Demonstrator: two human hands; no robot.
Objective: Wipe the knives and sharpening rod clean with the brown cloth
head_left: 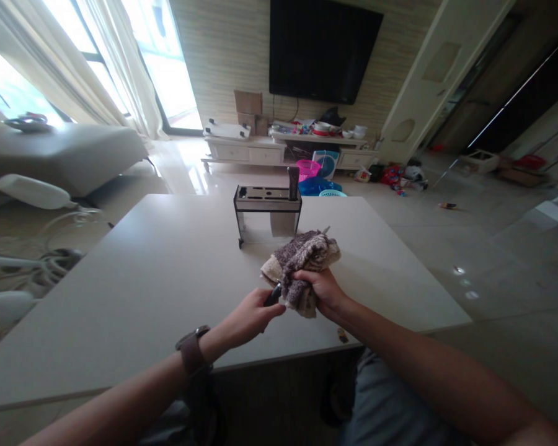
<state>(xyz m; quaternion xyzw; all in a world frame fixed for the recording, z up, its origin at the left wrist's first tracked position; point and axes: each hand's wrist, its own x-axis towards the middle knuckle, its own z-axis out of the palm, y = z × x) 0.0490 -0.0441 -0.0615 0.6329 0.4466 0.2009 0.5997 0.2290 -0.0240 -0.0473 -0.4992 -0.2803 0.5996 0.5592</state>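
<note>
My left hand (255,316) is closed round the black handle of a knife (273,295). Most of the blade is hidden inside a brown and beige cloth (302,260); a small pointed tip shows past the cloth's far side. Wrapped round the cloth, my right hand (323,290) presses it about the blade. Both hands are over the near part of the white table. Just beyond them stands a knife block (267,203) with a slotted top and see-through front. One black-handled knife (292,183) sits upright in its right end, its wide blade visible below.
The white table (167,266) reaches out to both sides, and a small dark and yellow item (342,336) lies at its near edge. Past the far edge are a pink basket (308,168) and a low cabinet (246,152). A white chair (35,191) stands left.
</note>
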